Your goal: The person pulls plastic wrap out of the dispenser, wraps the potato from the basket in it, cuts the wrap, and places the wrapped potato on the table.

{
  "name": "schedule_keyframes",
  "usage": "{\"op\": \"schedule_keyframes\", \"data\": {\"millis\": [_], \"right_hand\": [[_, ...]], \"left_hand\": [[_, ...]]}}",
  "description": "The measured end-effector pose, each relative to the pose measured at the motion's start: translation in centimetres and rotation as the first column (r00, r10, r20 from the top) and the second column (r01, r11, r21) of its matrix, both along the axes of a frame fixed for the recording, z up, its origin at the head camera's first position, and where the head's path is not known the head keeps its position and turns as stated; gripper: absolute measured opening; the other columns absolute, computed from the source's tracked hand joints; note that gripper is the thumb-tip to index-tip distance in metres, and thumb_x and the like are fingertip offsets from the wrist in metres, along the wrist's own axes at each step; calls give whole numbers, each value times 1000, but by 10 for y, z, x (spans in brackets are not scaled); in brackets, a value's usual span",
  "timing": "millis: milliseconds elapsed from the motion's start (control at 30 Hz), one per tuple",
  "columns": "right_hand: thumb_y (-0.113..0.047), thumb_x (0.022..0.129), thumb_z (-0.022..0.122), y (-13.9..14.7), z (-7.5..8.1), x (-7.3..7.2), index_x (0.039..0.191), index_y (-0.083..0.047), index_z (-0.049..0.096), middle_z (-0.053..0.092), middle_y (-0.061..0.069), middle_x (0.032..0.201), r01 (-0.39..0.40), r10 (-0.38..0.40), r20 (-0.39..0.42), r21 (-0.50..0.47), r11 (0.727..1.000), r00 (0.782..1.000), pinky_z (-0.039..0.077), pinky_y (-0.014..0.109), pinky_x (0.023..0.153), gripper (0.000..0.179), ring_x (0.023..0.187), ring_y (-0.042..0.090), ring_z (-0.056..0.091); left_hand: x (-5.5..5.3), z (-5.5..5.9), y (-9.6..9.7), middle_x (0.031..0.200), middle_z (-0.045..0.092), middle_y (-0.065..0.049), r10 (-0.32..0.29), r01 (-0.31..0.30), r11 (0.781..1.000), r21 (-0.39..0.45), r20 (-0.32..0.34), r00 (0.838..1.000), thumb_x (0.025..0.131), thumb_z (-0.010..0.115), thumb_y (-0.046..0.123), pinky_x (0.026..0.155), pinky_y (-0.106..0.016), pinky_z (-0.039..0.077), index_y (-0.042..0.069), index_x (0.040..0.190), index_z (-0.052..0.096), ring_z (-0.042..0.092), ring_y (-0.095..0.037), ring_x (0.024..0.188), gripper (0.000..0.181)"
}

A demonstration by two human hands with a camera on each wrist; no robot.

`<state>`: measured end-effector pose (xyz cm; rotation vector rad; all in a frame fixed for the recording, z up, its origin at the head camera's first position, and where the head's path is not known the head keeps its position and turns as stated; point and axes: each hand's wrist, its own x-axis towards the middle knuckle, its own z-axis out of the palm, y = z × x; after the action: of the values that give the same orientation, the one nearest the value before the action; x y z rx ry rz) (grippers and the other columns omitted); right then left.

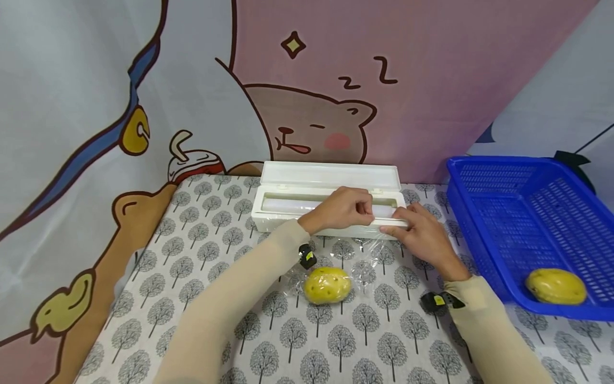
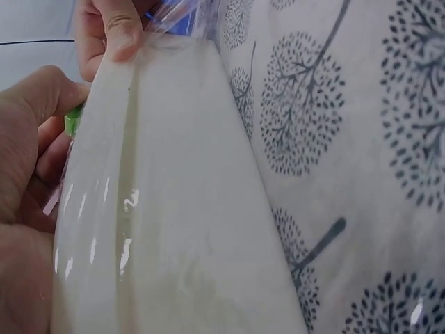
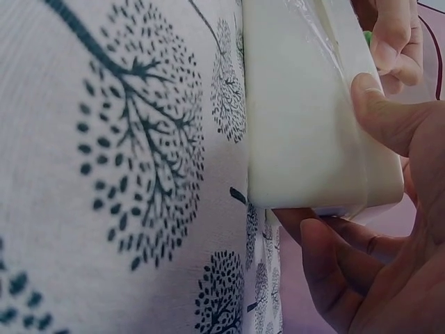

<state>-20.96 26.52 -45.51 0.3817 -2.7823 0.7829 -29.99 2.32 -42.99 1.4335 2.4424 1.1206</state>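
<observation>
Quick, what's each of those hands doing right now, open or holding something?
Left hand: closed, pinching a small green piece.
Right hand: closed, gripping the white box at one end.

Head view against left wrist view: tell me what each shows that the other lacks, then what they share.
Only the head view: a yellow fruit or vegetable on the tree-print cloth, a second yellow one in the blue basket, the open lid of the white box, the roll inside and the cartoon bear.

Only the left wrist view: a small green piece at the left grip.

Both: the white box, clear wrap, tree-print cloth, left grip and right grip; the left wrist's blue patch is probably the basket.
</observation>
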Motion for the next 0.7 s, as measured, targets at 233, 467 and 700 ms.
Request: {"op": "schedule_keyframes", "data": {"millis": [233,467,700], "right_hand": [[-32,94,90,2,3,-1,102,-14,78,64,14,105,8,-8,26,-2,1000,1000,45,43,67,23,83,27,57],[-31,95,89,4,-1,-1,101,-14,77,64,14,102,5,-5,16,18,1000,1000,43,40,63,22,79,27,57],[-31,94,89,3,0,-2,103,-13,77,64,15,102,-2,2,-5,20,1000,1000,44,39,62,24,79,26,58]], "left_hand": [[-4,-1,-14,86,68,4,-9,9,1000,25,4,1000,95,81,7,77,-20,53,13,85,72,62,-8,80,15],[-2,-4,-33,90,71,2,-7,6,999,41,29,1000,99,81,7,79,-21,58,12,89,77,66,-8,83,11],[-1,-4,-62,91,72,3,20,-22,998,61,27,999,100,83,9,78,-23,59,11,92,79,66,-9,82,9]]}}
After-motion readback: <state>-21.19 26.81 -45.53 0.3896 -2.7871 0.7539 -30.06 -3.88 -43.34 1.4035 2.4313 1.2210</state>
